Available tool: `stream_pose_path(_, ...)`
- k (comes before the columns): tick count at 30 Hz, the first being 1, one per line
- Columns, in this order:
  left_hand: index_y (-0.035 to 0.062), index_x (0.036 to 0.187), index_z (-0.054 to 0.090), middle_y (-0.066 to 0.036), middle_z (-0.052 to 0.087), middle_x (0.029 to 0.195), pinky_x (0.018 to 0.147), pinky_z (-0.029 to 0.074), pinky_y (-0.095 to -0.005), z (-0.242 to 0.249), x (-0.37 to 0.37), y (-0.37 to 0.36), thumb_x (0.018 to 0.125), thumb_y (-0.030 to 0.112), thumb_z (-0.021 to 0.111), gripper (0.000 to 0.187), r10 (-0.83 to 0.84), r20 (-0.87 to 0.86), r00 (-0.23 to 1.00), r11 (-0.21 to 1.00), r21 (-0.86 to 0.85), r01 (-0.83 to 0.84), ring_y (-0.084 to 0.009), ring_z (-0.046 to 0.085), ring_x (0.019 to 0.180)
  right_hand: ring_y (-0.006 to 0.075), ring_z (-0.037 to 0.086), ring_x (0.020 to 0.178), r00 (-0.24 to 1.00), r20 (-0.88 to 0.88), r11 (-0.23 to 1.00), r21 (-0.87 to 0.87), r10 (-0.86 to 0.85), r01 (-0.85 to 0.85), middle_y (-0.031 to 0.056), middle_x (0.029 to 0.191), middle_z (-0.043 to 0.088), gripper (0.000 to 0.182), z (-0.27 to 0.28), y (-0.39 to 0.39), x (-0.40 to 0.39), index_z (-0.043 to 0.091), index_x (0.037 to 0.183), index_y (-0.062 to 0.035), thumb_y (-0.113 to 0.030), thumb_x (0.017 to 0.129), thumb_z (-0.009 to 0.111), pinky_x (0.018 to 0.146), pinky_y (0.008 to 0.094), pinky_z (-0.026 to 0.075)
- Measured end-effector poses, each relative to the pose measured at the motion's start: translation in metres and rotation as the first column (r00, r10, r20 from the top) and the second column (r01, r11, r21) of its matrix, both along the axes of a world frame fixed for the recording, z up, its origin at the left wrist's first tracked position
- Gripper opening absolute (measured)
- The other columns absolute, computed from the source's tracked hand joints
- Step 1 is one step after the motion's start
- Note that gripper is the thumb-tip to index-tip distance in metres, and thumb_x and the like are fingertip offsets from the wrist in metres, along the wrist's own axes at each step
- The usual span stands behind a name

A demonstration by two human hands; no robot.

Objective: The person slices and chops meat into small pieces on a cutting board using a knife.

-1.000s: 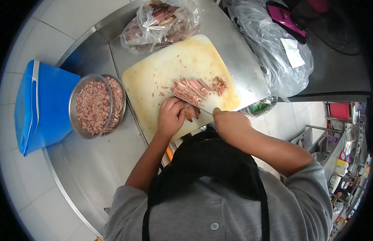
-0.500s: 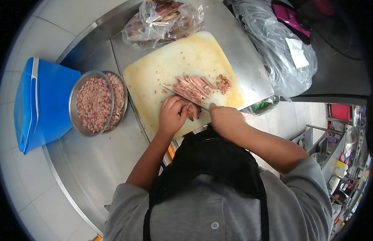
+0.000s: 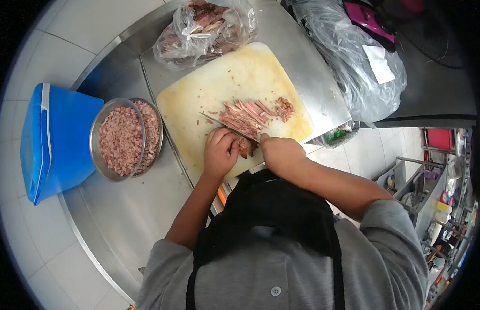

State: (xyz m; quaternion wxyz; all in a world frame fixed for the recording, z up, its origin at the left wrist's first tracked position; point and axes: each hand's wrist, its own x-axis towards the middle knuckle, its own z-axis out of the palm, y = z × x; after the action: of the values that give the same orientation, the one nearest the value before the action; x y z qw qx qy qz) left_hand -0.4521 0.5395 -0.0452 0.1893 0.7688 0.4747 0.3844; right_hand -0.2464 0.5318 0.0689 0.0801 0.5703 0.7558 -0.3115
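Note:
My right hand (image 3: 282,156) is closed round the handle of a knife (image 3: 227,125), whose blade points up and left across the cutting board (image 3: 198,93). Fingers bent, my left hand (image 3: 221,152) holds a piece of meat (image 3: 245,147) against the near side of the blade. Beyond the blade lie sliced meat strips (image 3: 245,116), with a small heap of chopped bits (image 3: 285,108) to their right. Small scraps are scattered over the board.
Two metal bowls of diced meat (image 3: 118,139) stand left, beside a blue cooler box (image 3: 64,142). A plastic bag of meat (image 3: 209,33) lies behind the board on the steel table (image 3: 126,206). Clear plastic bags (image 3: 348,67) are at the right.
The knife and my right hand have shifted slightly left, with the blade tip reaching further up and left. The whole view has moved slightly. Both hands keep their hold.

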Motion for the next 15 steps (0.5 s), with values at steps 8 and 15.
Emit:
stream_pose_path(8,0.0039,0.092,0.070,-0.012,0.064,0.104,0.090,0.050,-0.0431,0.012,-0.003,-0.006,0.077,0.004,0.073,0.015,0.056,0.002,0.998,0.997,0.050,-0.056,-0.0341,0.061,0.101,0.0410,0.072,0.083,0.991,0.121,0.998,-0.049,0.056,-0.050,0.0236,0.087,0.071,0.018,0.056,-0.013,0.018,0.056,0.105,0.0024,-0.004,0.090,0.050,0.070,0.0501,0.057)
stream_pose_path(15,0.0049,0.091,0.071,-0.011,0.064,0.102,0.090,0.050,-0.0427,-0.003,-0.005,0.002,0.076,0.004,0.074,0.016,0.052,0.006,0.999,0.998,0.029,-0.052,-0.0341,0.061,0.101,0.0389,0.073,0.089,0.998,0.044,0.999,0.010,0.037,-0.038,0.0216,0.094,0.073,0.023,-0.001,0.014,-0.007,0.059,0.112,0.0019,-0.005,0.091,0.053,0.075,0.0474,0.059)
